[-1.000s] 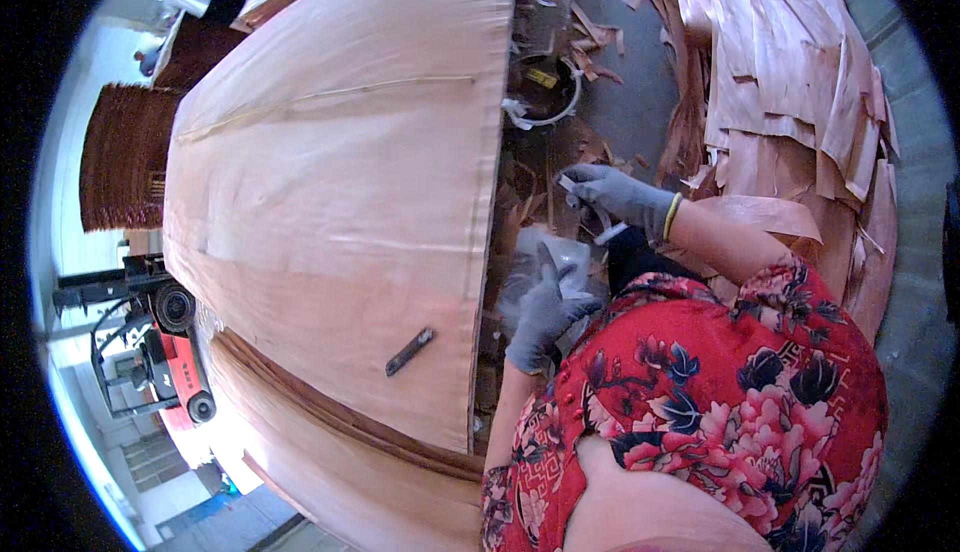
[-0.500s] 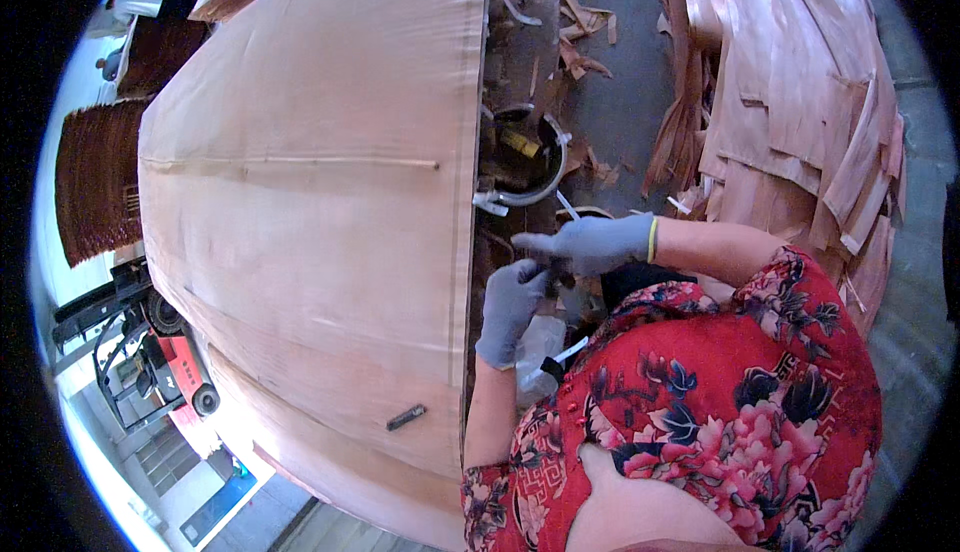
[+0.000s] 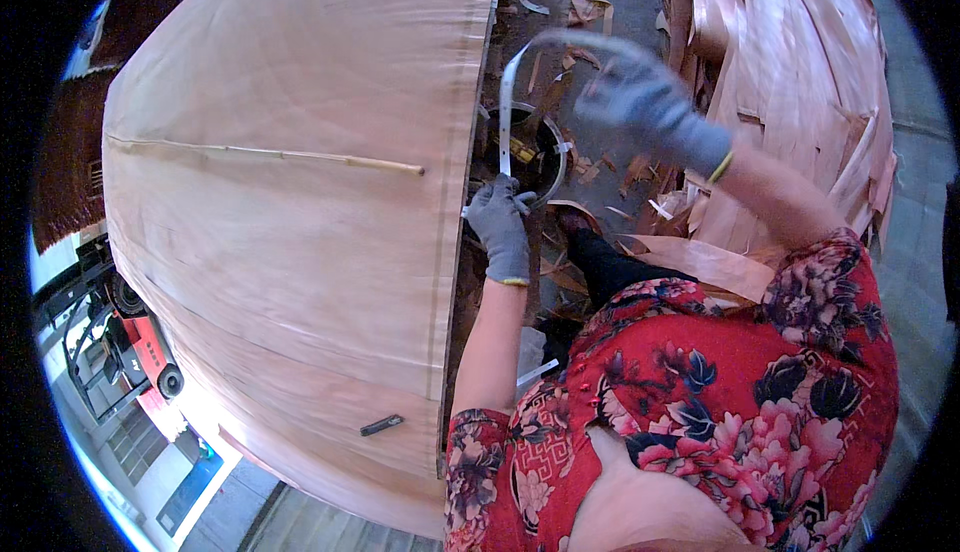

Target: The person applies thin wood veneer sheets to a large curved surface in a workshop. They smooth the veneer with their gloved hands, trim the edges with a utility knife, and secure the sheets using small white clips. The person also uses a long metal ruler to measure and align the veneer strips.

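Observation:
My left hand (image 3: pixel 498 217), in a grey glove, is closed on a narrow white tape (image 3: pixel 507 117) with small dark marks along it. The tape rises from my fingers beside the board's edge, then bends right toward my right hand (image 3: pixel 645 107). That hand, also gloved, is raised and smeared by motion; whether it grips the tape's far end cannot be made out. Left of both hands spreads a broad, pale wood veneer sheet (image 3: pixel 300 252). Below the tape, a round pale ring (image 3: pixel 560 157) surrounds a dark hollow with a yellow piece (image 3: pixel 522 150) inside.
A thin stick (image 3: pixel 300 157) and a dark, narrow tool (image 3: pixel 381 425) lie on the sheet. Loose veneer strips (image 3: pixel 800 102) are heaped at the right, with scraps (image 3: pixel 590 167) on the floor between. A red forklift (image 3: pixel 145 352) stands at far left.
My hands have separated: the right swung up and right, the left moved farther away along the sheet's edge. A length of white tape now stretches up from my left hand.

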`<move>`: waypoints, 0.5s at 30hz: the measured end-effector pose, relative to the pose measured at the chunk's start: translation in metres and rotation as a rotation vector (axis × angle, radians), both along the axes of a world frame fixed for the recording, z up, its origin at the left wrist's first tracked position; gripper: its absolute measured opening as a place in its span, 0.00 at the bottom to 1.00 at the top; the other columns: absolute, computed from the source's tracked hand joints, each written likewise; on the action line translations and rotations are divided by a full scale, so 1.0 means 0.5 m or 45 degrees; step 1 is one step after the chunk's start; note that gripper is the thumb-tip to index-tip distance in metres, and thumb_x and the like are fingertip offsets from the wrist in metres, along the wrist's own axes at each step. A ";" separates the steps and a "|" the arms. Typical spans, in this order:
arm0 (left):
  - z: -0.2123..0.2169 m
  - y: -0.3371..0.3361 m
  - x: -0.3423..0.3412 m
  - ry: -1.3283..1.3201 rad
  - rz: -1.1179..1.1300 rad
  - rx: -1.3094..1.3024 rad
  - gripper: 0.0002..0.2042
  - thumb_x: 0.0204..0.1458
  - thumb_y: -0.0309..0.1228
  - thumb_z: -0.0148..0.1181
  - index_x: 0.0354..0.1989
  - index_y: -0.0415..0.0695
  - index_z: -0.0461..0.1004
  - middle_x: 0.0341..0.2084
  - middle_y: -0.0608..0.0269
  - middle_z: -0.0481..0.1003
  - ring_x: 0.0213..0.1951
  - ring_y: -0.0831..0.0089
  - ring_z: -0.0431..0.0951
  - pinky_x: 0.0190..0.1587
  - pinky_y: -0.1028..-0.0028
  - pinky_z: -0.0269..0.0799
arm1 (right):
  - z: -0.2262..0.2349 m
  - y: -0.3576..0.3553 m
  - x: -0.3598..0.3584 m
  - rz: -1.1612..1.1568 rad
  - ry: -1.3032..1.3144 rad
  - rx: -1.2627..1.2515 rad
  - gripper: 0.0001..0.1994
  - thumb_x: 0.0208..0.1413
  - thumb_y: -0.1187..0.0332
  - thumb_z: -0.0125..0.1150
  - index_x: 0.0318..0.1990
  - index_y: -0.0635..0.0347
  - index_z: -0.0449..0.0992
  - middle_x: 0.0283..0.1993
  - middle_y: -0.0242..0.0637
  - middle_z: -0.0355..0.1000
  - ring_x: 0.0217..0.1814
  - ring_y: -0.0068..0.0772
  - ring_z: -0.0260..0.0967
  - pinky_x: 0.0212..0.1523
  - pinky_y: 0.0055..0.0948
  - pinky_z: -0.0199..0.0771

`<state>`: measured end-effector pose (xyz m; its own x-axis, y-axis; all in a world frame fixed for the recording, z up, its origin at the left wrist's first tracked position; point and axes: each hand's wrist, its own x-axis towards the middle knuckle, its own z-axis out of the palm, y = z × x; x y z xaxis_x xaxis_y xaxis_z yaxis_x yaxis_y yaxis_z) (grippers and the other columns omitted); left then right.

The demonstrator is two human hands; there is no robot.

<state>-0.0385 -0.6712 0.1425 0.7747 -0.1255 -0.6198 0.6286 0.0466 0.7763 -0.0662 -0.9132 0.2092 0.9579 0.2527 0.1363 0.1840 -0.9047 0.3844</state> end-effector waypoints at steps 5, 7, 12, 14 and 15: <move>-0.010 -0.007 -0.002 -0.050 0.082 0.122 0.08 0.49 0.25 0.51 0.20 0.37 0.70 0.10 0.63 0.64 0.11 0.74 0.62 0.22 0.66 0.73 | -0.151 0.079 0.033 0.296 -0.099 0.272 0.15 0.44 0.65 0.49 0.41 0.48 0.74 0.36 0.26 0.69 0.44 0.31 0.62 0.51 0.35 0.57; -0.016 -0.009 0.002 -0.049 0.062 0.167 0.07 0.47 0.24 0.50 0.20 0.37 0.70 0.10 0.61 0.64 0.11 0.73 0.62 0.22 0.65 0.73 | -0.162 0.085 0.072 0.296 0.016 0.277 0.12 0.44 0.66 0.51 0.39 0.46 0.74 0.36 0.29 0.69 0.46 0.33 0.62 0.54 0.35 0.55; -0.061 -0.011 0.007 0.068 0.111 0.188 0.07 0.47 0.25 0.50 0.20 0.35 0.69 0.12 0.59 0.65 0.12 0.70 0.65 0.21 0.66 0.72 | -0.068 0.069 0.059 0.135 0.660 0.400 0.12 0.43 0.67 0.54 0.38 0.50 0.74 0.34 0.35 0.69 0.41 0.38 0.66 0.45 0.36 0.65; -0.086 0.000 -0.003 0.024 0.015 0.235 0.07 0.46 0.25 0.51 0.21 0.35 0.70 0.15 0.57 0.68 0.13 0.69 0.68 0.20 0.68 0.71 | -0.011 0.046 0.007 0.119 0.810 0.321 0.14 0.45 0.68 0.54 0.42 0.51 0.72 0.34 0.36 0.69 0.37 0.38 0.69 0.35 0.37 0.69; -0.100 0.007 -0.005 -0.022 -0.108 0.303 0.06 0.46 0.25 0.53 0.22 0.35 0.71 0.17 0.56 0.71 0.14 0.69 0.70 0.19 0.69 0.70 | 0.013 0.039 -0.013 0.047 0.916 0.343 0.14 0.45 0.68 0.54 0.43 0.51 0.72 0.34 0.37 0.69 0.36 0.38 0.70 0.34 0.37 0.70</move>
<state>-0.0412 -0.6675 0.0926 0.7785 -0.0425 -0.6261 0.6088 -0.1910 0.7700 -0.0727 -0.8937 0.2159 0.8256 0.3326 -0.4557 0.3373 -0.9385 -0.0740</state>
